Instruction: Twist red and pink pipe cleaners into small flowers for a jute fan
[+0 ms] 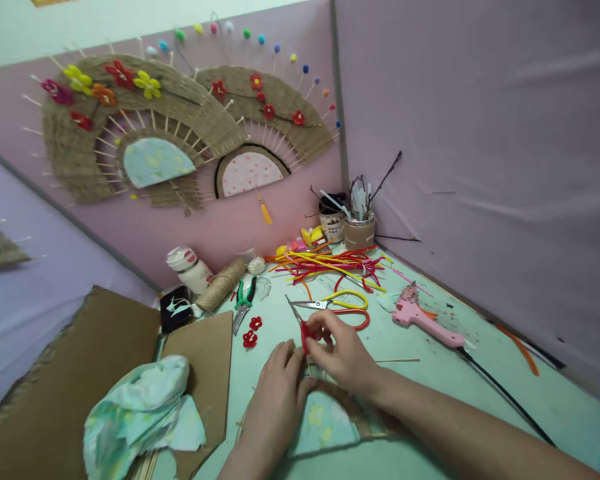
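Note:
A half-round fan piece (325,421) with light green floral cloth and a brown rim lies on the table in front of me. My left hand (279,387) rests on its upper left part, fingers closed at its edge; what they hold, if anything, is hidden. My right hand (343,350) is pinched round the red handle of a small pointed tool (295,310), perhaps small scissors, its metal tip pointing up and left. Both hands nearly meet above the fan. Two red flowers (250,339) lie left of them. Scissors with yellow and red handles (347,300) lie just beyond.
A pink glue gun (427,325) with a black cord lies right. Green pliers (245,301), twine (223,285) and pipe cleaners (330,267) lie behind. Cardboard (213,360) and crumpled cloth (140,407) are left. Finished fans (180,100) hang on the back panel.

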{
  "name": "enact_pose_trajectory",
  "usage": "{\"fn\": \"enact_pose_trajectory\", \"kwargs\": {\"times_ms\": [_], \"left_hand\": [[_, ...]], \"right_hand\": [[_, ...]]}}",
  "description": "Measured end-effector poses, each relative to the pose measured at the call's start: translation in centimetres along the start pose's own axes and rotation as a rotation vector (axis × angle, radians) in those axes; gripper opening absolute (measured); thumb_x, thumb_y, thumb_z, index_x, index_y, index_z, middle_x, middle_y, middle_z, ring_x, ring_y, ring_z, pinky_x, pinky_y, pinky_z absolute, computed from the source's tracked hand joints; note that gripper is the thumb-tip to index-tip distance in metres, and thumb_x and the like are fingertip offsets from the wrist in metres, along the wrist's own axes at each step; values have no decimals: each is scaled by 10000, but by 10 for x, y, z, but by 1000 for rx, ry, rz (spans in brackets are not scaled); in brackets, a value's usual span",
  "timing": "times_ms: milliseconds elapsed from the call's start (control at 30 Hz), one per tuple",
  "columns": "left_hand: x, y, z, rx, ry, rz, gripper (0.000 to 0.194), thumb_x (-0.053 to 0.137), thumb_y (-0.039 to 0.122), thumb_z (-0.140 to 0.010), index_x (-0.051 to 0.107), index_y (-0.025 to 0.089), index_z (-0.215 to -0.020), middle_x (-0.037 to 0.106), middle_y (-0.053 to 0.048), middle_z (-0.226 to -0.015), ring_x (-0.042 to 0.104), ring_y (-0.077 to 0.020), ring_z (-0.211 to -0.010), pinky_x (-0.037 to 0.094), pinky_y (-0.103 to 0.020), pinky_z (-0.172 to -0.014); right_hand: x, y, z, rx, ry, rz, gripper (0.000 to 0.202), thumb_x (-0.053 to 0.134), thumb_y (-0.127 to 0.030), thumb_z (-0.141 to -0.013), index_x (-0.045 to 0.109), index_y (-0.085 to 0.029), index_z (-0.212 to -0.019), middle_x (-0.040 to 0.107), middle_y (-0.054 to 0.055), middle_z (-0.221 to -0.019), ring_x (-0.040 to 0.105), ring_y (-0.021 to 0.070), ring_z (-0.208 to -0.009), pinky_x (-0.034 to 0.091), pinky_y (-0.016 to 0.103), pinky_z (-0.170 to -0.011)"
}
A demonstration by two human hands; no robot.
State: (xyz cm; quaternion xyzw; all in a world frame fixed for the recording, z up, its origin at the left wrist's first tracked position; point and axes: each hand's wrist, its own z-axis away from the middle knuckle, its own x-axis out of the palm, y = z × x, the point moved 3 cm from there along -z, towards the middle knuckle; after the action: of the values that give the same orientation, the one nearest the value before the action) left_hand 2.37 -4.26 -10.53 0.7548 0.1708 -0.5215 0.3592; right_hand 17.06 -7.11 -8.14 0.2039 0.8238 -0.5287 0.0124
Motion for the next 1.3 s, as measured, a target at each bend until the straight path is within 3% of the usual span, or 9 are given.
{"fn": "enact_pose_trajectory", "kwargs": {"times_ms": [133, 267, 367, 467, 667, 933, 1200, 1300], "left_hand": [[3, 2, 16, -11, 74, -141, 370, 525, 287, -823, 541, 223, -1187, 485, -128, -1324, 379, -319, -1276, 404, -524, -958], [7, 10, 24, 103, 192, -142, 258, 537, 267, -826, 600, 184, -1062, 609, -128, -1151, 528, -295, -1128, 471, -506, -896], [8, 14, 26, 195, 286, -119, 179, 534, 226, -822, 627, 168, -964, 653, -123, -1033, 596, -278, -1003, 506, -487, -843], [7, 14, 27, 218, 348, -92, 153, 532, 210, -818, 633, 166, -924, 666, -112, -970, 619, -268, -933, 530, -456, -788], [5, 7, 28, 214, 378, -24, 134, 520, 158, -809, 637, 181, -870, 669, -80, -878, 627, -227, -832, 547, -397, -725], [1, 8, 24, 203, 349, 33, 173, 482, 125, -810, 641, 178, -851, 666, -76, -832, 625, -209, -816, 553, -361, -733], [-1, 9, 24, 214, 347, 37, 185, 477, 112, -813, 641, 176, -872, 668, -74, -824, 622, -208, -856, 547, -364, -769], [-2, 10, 24, 211, 336, 38, 170, 480, 111, -813, 634, 174, -847, 669, -70, -815, 623, -206, -849, 548, -362, -769]], "right_hand": [[-5, 5, -12, 109, -82, 72, 113, 500, -167, -780, 499, -177, -892, 593, 11, -797, 543, 125, -707, 422, 244, -642], [-3, 10, -39, 146, -244, 315, 155, 505, -164, -762, 498, -186, -916, 614, -5, -761, 549, 121, -676, 379, 226, -606], [14, 16, -68, 147, -401, 586, 177, 533, -176, -733, 531, -182, -910, 629, 7, -716, 568, 145, -674, 329, 231, -568], [36, 26, -91, 145, -502, 856, 196, 553, -201, -719, 567, -157, -910, 660, 83, -827, 597, 197, -753, 298, 255, -560], [61, 51, -96, 143, -538, 902, 215, 545, -188, -724, 569, -138, -932, 665, 115, -862, 611, 217, -780, 293, 262, -561], [64, 61, -91, 96, -513, 829, 113, 494, -154, -785, 556, -147, -880, 643, 103, -927, 595, 196, -856, 359, 256, -671], [63, 60, -90, 142, -594, 896, 179, 512, -171, -800, 552, -150, -973, 654, 124, -935, 610, 229, -857, 365, 278, -649], [64, 61, -91, 130, -556, 873, 208, 474, -158, -816, 547, -145, -1011, 652, 119, -951, 605, 222, -883, 375, 275, -678]]}}
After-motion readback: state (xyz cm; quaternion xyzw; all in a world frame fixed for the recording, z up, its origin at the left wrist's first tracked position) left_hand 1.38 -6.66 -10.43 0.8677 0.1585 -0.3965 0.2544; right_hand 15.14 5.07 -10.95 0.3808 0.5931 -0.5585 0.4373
